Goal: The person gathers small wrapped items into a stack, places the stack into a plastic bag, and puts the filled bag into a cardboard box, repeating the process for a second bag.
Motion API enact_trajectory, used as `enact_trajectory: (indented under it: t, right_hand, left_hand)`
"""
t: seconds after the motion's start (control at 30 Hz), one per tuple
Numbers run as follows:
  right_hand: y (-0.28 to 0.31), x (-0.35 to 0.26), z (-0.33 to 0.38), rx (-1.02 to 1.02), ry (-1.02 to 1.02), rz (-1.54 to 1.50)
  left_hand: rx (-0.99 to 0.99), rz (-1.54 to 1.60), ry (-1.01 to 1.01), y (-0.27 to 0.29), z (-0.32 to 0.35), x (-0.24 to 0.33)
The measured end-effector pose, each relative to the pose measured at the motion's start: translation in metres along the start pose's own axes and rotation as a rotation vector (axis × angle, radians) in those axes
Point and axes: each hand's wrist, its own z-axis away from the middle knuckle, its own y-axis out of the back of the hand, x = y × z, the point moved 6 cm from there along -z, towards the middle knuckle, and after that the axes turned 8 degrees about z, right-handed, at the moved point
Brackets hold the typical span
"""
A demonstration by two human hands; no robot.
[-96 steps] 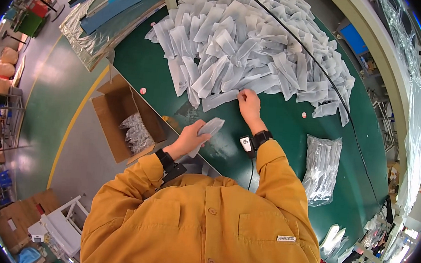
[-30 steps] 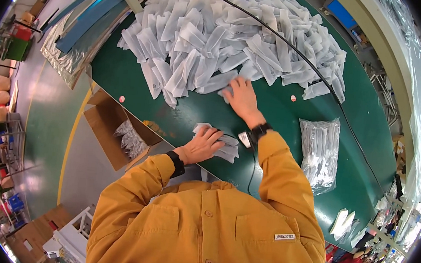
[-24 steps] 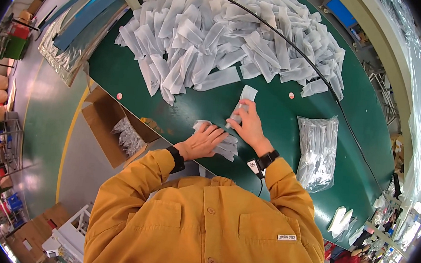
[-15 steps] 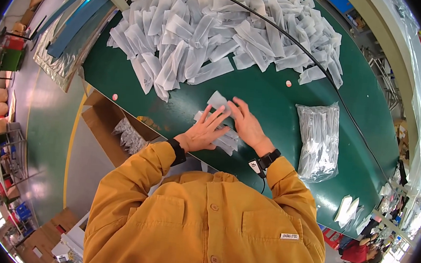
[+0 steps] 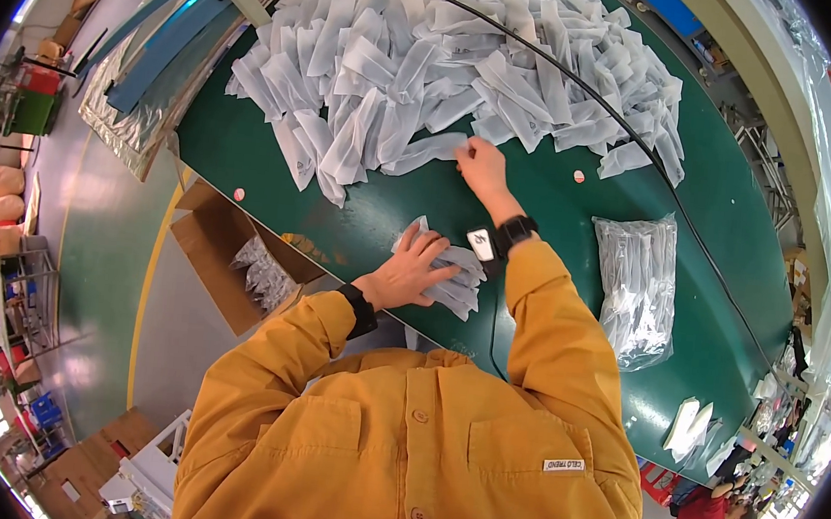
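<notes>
A large heap of frosted, whitish plastic packets point(image 5: 385, 44) covers the far part of the green table. At its near edge, my right hand point(image 5: 485, 175) is closed on the right end of one long packet point(image 5: 426, 154), which still lies against the heap. Closer to me, my left hand point(image 5: 402, 276) lies with spread fingers on a small stack of similar packets point(image 5: 460, 288). The palm and thumb hide part of that stack. Both wrists wear black bands, and a small white clip on a cord point(image 5: 481, 245) hangs by the right one.
A clear bag full of packets point(image 5: 634, 289) lies on the right of the green table point(image 5: 540, 196). A black cable point(image 5: 589, 89) crosses over the heap. Below the table's left edge stands an open cardboard box point(image 5: 222, 267) with clear bags inside. White slips point(image 5: 687, 427) lie at the right corner.
My right hand has moved away from the small stack to the heap's near edge and taken hold of a packet. My left hand has settled onto the stack, over the last packet.
</notes>
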Motion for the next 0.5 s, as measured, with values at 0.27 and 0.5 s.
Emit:
enact_trajectory:
  t: [0.27, 0.5]
  right_hand:
    - [0.098, -0.052, 0.061, 0.001, 0.185, 0.072]
    - [0.061, -0.029, 0.093, -0.051, 0.269, 0.155]
  left_hand:
    - [-0.023, -0.081, 0.062, -0.006, 0.009, 0.000]
    - [-0.064, -0.033, -0.002, -0.020, 0.001, 0.002]
